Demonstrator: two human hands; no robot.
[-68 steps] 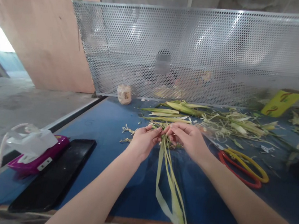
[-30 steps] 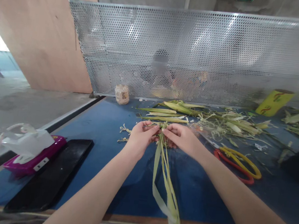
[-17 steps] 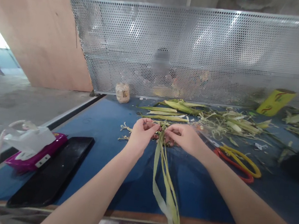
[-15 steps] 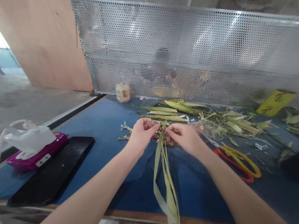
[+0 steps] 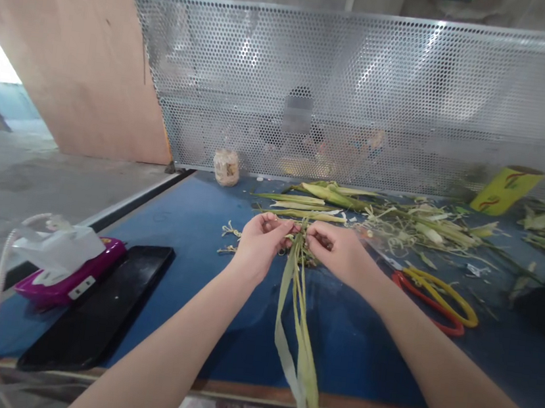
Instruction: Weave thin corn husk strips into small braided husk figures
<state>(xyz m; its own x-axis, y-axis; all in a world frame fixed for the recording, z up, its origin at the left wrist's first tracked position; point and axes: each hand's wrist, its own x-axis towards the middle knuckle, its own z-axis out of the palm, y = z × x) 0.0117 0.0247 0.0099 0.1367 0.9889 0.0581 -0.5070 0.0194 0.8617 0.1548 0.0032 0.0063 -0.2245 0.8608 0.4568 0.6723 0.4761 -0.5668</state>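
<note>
Long pale-green husk strips [image 5: 304,340], which look like corn husk, hang from between my hands over the table's front edge. My left hand [image 5: 262,241] pinches their upper end from the left, thumb against fingers. From the other side my right hand [image 5: 331,247] has its fingers curled and pressed together at the same bunch. A small woven or knotted piece [image 5: 303,255] lies around and under my fingertips, mostly hidden by them. Knotted pale ends [image 5: 230,229] stick out on the table to the left of my left hand.
Husk leaves [image 5: 302,206] and a heap of shredded husk [image 5: 419,225] lie beyond my hands. Red-and-yellow-handled scissors [image 5: 434,300] rest at right, near a yellow roll [image 5: 505,189]. A black phone [image 5: 100,309] and purple power strip [image 5: 69,278] lie left. A perforated metal screen [image 5: 365,96] stands behind.
The lower ends of the hanging strips have swung slightly left. My right fingers have shifted a little at the bunch, while my left hand keeps its pinch. The view has moved slightly.
</note>
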